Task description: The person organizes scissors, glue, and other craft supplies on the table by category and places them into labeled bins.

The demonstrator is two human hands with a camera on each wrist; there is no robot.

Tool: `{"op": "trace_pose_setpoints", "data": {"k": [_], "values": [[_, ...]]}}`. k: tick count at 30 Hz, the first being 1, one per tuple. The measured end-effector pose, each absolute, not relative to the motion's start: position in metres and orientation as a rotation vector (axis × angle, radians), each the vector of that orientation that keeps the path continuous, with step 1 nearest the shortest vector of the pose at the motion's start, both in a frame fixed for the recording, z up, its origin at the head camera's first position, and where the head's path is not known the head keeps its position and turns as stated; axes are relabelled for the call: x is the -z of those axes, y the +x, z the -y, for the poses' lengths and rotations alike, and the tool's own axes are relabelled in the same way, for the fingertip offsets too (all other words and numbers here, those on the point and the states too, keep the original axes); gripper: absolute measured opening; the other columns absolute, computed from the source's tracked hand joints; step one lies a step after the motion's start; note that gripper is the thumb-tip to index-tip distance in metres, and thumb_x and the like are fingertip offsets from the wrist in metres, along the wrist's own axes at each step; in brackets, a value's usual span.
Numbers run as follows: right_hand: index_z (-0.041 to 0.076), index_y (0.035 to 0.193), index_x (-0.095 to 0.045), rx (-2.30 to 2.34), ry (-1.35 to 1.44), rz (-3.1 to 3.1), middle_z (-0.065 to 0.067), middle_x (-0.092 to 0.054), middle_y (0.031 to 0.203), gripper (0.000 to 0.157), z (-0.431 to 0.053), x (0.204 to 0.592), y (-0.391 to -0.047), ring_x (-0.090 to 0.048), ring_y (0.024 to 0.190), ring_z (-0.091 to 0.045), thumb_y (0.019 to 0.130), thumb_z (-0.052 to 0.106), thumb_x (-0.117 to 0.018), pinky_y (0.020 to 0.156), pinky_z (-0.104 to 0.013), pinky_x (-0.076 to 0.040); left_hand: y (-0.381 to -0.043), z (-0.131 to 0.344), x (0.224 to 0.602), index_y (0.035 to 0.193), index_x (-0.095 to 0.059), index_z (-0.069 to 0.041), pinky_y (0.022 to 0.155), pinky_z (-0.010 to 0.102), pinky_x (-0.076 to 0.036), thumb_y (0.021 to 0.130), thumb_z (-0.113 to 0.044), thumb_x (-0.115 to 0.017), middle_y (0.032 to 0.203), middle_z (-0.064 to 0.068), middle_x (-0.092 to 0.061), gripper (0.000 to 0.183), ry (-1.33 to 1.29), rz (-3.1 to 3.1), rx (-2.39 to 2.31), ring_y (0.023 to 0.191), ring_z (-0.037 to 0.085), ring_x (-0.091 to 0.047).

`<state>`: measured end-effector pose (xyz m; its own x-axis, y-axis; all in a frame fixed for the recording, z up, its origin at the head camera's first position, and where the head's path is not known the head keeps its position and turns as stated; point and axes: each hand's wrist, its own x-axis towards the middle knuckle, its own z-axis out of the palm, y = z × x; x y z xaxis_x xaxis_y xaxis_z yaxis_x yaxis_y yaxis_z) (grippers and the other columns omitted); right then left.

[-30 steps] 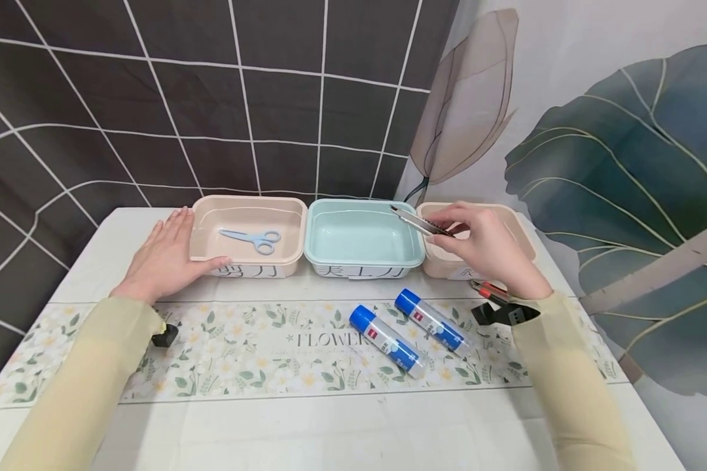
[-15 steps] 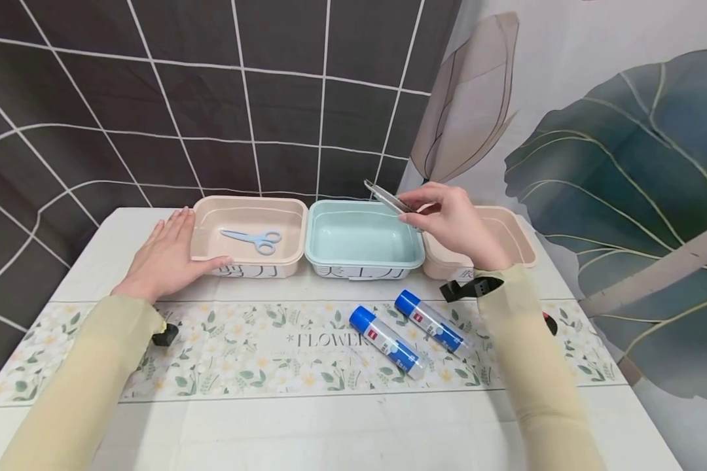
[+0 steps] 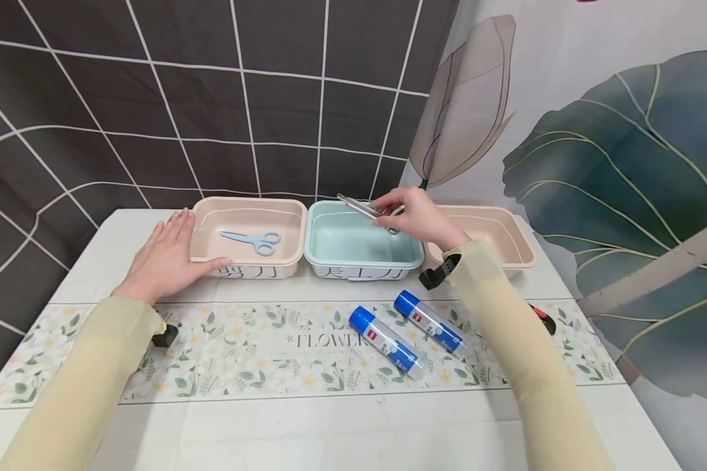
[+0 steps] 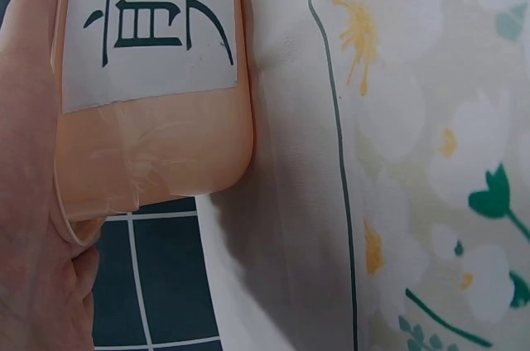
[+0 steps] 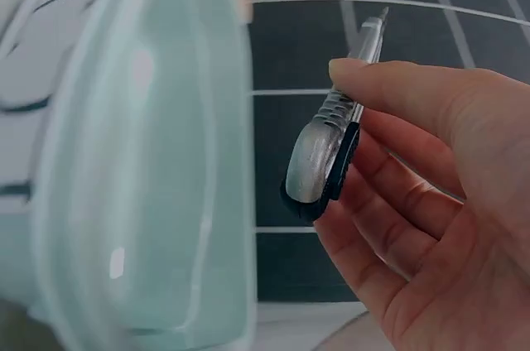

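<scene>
My right hand (image 3: 418, 212) pinches a silver utility knife (image 3: 356, 207) between thumb and fingers, over the right half of the teal bin (image 3: 347, 242). In the right wrist view the knife (image 5: 315, 156) shows a dark rounded end, with its narrow tip pointing away past the thumb. My left hand (image 3: 165, 255) rests with straight fingers along the left side of a pink bin (image 3: 244, 257), thumb across its front rim. Light-blue scissors (image 3: 239, 236) lie in that pink bin. The left wrist view shows its labelled front wall (image 4: 166, 140) beside the hand.
A second pink bin (image 3: 501, 229) stands right of the teal one, partly behind my right forearm. Two blue-capped glue sticks (image 3: 389, 343) lie on the floral cloth (image 3: 241, 353) in front. A red-and-black utility knife (image 3: 543, 319) shows beyond the right sleeve.
My right hand has carried the silver utility knife leftward from over the right pink bin to over the teal bin, lifting and then lowering. The left hand stays in place.
</scene>
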<state>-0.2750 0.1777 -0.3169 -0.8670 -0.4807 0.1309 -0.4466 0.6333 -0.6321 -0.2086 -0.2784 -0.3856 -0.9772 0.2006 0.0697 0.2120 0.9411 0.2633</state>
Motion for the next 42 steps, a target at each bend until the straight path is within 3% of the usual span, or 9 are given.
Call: {"op": "trace_pose_setpoints", "data": {"k": [11, 20, 34, 42], "values": [[0.004, 0.112, -0.078, 0.793, -0.857, -2.797, -0.007, -0.074, 0.102, 0.025, -0.159, 0.35, -0.287, -0.066, 0.087, -0.02, 0.088, 0.007, -0.081, 0.073, -0.032, -0.056, -0.205, 0.279, 0.383, 0.157, -0.005, 0.012, 0.124, 0.049, 0.003, 0.087, -0.076, -0.058, 0.163, 0.033, -0.01, 0.124, -0.33, 3.046, 0.447, 0.152, 0.043, -0.005], [0.002, 0.109, -0.079, 0.735, -0.811, -2.799, -0.007, -0.075, 0.094, 0.023, -0.15, 0.373, -0.296, -0.066, 0.082, -0.018, 0.086, 0.005, -0.081, 0.07, -0.03, -0.057, -0.204, 0.279, 0.383, 0.157, -0.005, 0.013, 0.124, 0.05, 0.003, 0.088, -0.075, -0.059, 0.163, 0.033, -0.01, 0.124, -0.33, 3.054, 0.441, 0.152, 0.045, -0.008], [0.004, 0.111, -0.079, 0.648, -0.709, -2.792, -0.005, -0.074, 0.096, 0.024, -0.144, 0.382, -0.294, -0.065, 0.086, -0.017, 0.087, 0.007, -0.081, 0.077, -0.03, -0.056, -0.206, 0.278, 0.385, 0.157, -0.006, 0.014, 0.124, 0.051, 0.002, 0.087, -0.075, -0.059, 0.163, 0.033, -0.011, 0.124, -0.346, 3.043, 0.429, 0.151, 0.045, -0.009], [0.003, 0.113, -0.077, 0.633, -0.717, -2.799, -0.007, -0.074, 0.105, 0.023, -0.143, 0.383, -0.291, -0.068, 0.095, -0.019, 0.09, 0.007, -0.077, 0.089, -0.033, -0.054, -0.207, 0.278, 0.385, 0.157, -0.006, 0.014, 0.124, 0.051, 0.002, 0.087, -0.074, -0.06, 0.163, 0.034, -0.011, 0.124, -0.348, 3.044, 0.429, 0.152, 0.045, -0.009]]}}
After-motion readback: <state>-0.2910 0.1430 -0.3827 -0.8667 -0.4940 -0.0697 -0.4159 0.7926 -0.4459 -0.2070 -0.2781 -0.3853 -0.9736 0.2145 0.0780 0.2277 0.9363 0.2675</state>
